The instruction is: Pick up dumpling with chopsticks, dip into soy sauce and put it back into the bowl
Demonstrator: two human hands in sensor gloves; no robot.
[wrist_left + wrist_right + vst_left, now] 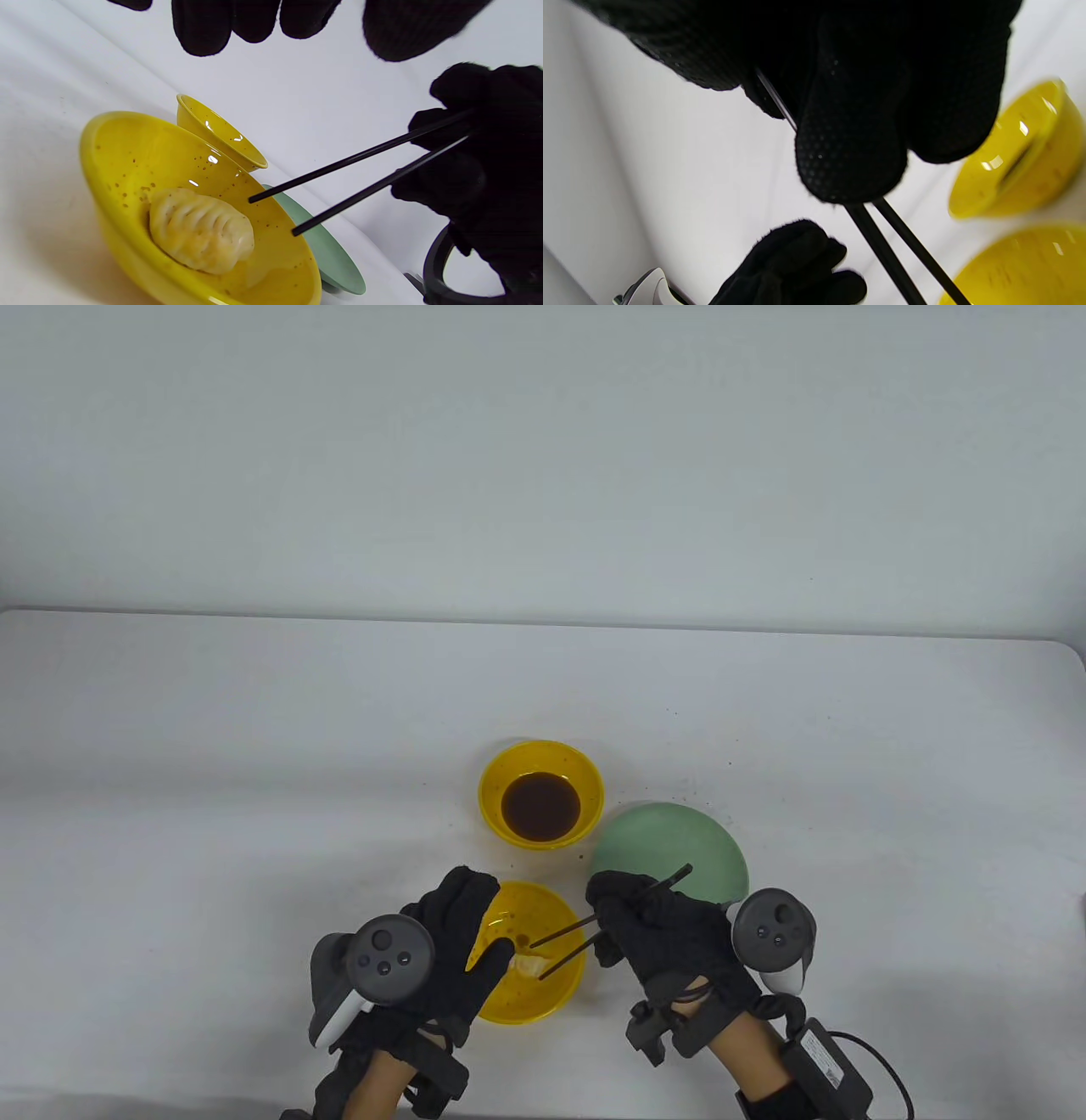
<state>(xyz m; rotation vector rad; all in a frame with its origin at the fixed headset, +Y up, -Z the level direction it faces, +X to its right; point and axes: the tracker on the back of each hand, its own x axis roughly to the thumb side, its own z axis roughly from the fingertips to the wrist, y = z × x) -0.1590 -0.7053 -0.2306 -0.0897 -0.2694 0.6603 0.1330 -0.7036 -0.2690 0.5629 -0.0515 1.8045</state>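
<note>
A pale pleated dumpling (pixel 199 228) lies in the near yellow bowl (pixel 556 1001), whose rim (pixel 93 169) shows in the left wrist view. My right hand (pixel 611 916) grips a pair of black chopsticks (pixel 360 169). Their tips (pixel 539 960) are spread apart over the bowl, just right of the dumpling (pixel 528 965), with nothing between them. The yellow soy sauce bowl (pixel 540 793) holds dark sauce behind it. My left hand (pixel 479 916) hovers at the dumpling bowl's left rim with straight fingers (pixel 203 25), holding nothing. In the right wrist view the fingers (pixel 848 127) hide the upper chopsticks (pixel 895 250).
A green plate (pixel 679 848) sits right of the two bowls, partly under my right hand, and its edge (pixel 335 254) shows behind the dumpling bowl. Dark sauce specks dot the white table (pixel 254 814) near the plate. A black cable (pixel 882 1060) trails from my right wrist.
</note>
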